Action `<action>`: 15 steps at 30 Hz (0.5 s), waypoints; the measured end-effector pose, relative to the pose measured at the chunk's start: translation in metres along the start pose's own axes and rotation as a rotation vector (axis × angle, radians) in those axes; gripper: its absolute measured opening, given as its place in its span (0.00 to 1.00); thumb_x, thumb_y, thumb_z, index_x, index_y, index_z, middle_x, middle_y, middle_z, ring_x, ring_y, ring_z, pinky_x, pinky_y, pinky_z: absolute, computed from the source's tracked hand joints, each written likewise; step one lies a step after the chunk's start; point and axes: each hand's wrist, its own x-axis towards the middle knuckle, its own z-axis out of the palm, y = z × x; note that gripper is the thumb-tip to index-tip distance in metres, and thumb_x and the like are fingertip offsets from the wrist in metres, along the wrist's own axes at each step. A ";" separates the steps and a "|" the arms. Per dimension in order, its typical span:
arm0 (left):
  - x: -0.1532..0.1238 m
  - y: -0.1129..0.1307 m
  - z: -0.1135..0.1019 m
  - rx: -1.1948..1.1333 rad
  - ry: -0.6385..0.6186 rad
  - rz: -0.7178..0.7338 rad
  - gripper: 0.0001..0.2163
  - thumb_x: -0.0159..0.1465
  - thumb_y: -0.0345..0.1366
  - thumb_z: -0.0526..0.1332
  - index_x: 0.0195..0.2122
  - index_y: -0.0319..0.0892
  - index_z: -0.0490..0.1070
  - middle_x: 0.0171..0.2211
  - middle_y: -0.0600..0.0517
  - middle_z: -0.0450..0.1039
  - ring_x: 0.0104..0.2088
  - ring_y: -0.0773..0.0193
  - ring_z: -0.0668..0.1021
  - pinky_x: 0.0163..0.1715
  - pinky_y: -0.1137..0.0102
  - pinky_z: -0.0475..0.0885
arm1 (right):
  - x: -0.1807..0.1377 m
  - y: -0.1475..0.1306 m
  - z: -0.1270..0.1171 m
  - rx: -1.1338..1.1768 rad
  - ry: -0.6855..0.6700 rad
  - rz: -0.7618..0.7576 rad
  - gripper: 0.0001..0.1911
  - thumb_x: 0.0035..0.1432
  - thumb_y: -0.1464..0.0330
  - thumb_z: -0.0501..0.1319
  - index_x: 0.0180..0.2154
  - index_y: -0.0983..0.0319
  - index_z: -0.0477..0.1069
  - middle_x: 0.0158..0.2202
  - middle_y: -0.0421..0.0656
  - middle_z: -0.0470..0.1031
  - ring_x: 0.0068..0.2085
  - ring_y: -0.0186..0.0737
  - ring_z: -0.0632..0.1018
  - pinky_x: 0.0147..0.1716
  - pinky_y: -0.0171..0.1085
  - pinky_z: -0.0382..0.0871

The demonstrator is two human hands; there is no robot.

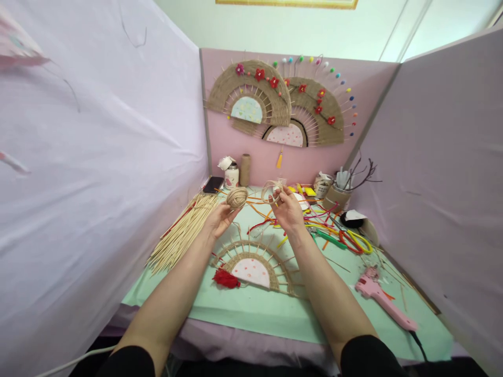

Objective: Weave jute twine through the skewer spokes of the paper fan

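Note:
My left hand (pixel 220 219) holds a ball of jute twine (pixel 237 198), raised above the table. To its right, my right hand (pixel 288 210) pinches loose loops of twine (pixel 270 191) between closed fingers. Below both hands a half-round fan frame (pixel 251 272) lies on the table, with thin sticks radiating out and twine woven round them. A white centre with pink dots (pixel 252 272) fills its middle. Against the frame's left end rests a red tassel (pixel 227 278).
A bundle of thin sticks (pixel 183 233) lies at left, near a black phone (pixel 213 184). Right of the frame are scissors (pixel 356 242), coloured pipe cleaners (pixel 314 222) and a pink glue gun (pixel 385 301). Finished fans (pixel 251 78) hang on the back panel (pixel 220 152).

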 end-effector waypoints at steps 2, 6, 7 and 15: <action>0.000 0.000 0.001 -0.053 0.039 -0.060 0.16 0.53 0.20 0.56 0.43 0.35 0.69 0.39 0.43 0.76 0.45 0.55 0.78 0.36 0.73 0.78 | -0.001 -0.001 0.000 0.011 -0.008 -0.013 0.14 0.47 0.77 0.63 0.37 0.56 0.69 0.32 0.33 0.76 0.35 0.28 0.76 0.43 0.36 0.72; 0.001 0.004 0.002 -0.153 0.063 -0.103 0.20 0.54 0.20 0.54 0.49 0.35 0.67 0.41 0.40 0.75 0.47 0.53 0.77 0.32 0.75 0.78 | 0.002 -0.008 0.000 0.010 -0.003 -0.066 0.15 0.46 0.77 0.63 0.36 0.56 0.69 0.33 0.32 0.75 0.36 0.28 0.76 0.46 0.37 0.71; 0.002 0.006 0.004 -0.177 0.058 -0.094 0.20 0.55 0.21 0.54 0.49 0.35 0.67 0.42 0.40 0.75 0.47 0.54 0.77 0.32 0.75 0.78 | 0.002 -0.013 0.001 0.003 -0.005 -0.087 0.15 0.46 0.77 0.63 0.36 0.56 0.69 0.33 0.32 0.75 0.36 0.28 0.76 0.47 0.38 0.71; 0.041 0.040 0.057 -0.138 0.069 0.034 0.09 0.59 0.23 0.54 0.40 0.34 0.70 0.32 0.44 0.75 0.37 0.60 0.79 0.36 0.70 0.78 | -0.006 -0.080 0.018 -0.226 -0.013 -0.426 0.20 0.43 0.77 0.64 0.39 0.56 0.65 0.36 0.35 0.75 0.40 0.31 0.77 0.41 0.36 0.72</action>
